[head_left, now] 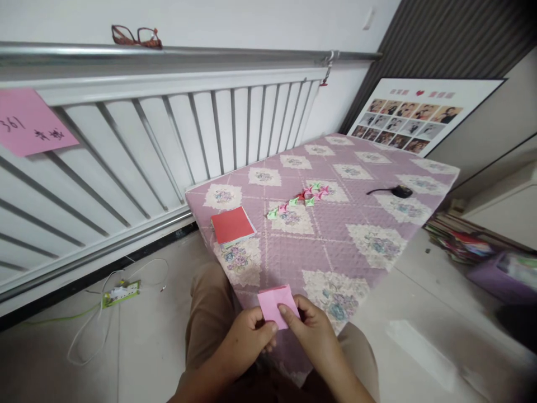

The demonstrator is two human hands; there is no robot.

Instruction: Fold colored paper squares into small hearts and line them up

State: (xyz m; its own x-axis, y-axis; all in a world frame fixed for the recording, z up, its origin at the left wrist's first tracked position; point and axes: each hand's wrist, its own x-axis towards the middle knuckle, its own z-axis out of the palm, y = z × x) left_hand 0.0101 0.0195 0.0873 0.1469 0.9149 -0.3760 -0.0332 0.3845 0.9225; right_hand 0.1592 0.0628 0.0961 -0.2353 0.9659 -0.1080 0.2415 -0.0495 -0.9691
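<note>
A small folded square of pink paper (273, 301) is held up in front of me at the near edge of the table. My left hand (254, 331) pinches its lower left corner, thumb on top. From the right, my right hand (308, 320) grips the paper with the thumb pressed flat on its face and fingers behind. Beyond it to the left lies a stack of square coloured paper with a red sheet (234, 225) on top. Several small folded paper pieces (297, 200) in green, pink and red form a loose line on the table's middle.
A floral cloth covers the table (319, 246). A black corded object (401, 191) lies at the right. A photo board (419, 115) leans at the far end. The radiator (235, 129) stands along the left, with glasses (136, 36) on its pipe. A power strip (121, 293) lies on the floor.
</note>
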